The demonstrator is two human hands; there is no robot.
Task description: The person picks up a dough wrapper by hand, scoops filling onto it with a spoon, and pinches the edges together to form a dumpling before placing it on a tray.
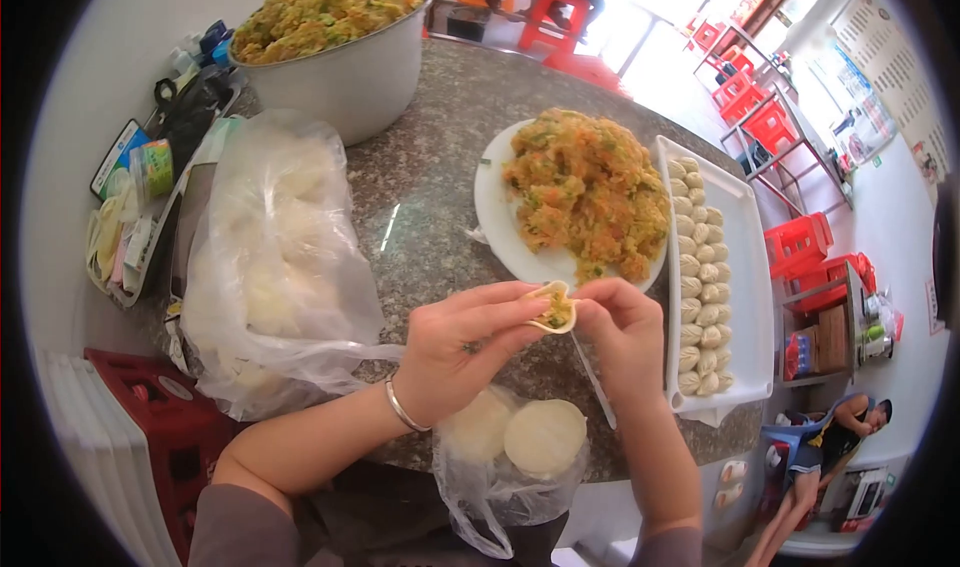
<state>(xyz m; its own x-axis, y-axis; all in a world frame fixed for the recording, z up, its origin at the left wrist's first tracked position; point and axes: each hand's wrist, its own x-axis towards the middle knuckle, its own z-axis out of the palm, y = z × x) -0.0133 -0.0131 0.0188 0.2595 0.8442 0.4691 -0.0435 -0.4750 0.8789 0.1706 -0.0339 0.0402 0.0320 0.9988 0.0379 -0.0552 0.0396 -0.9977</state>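
Observation:
Both my hands hold one half-folded dumpling [555, 308] with orange-green filling showing inside its pale wrapper. My left hand [455, 347], with a silver bangle on the wrist, cups it from the left; my right hand [622, 329] pinches its right edge. Just beyond them sits a white plate [497, 222] heaped with filling. To the right a white tray [745, 257] holds two rows of finished dumplings. Below my hands, round wrappers [543, 435] lie in a clear plastic bag.
A big metal bowl [350, 72] of filling stands at the back of the stone counter [420, 207]. A large plastic bag of dough [275, 257] lies at left, beside clutter. Red stools and crates [800, 242] stand beyond. A person [830, 447] sits at lower right.

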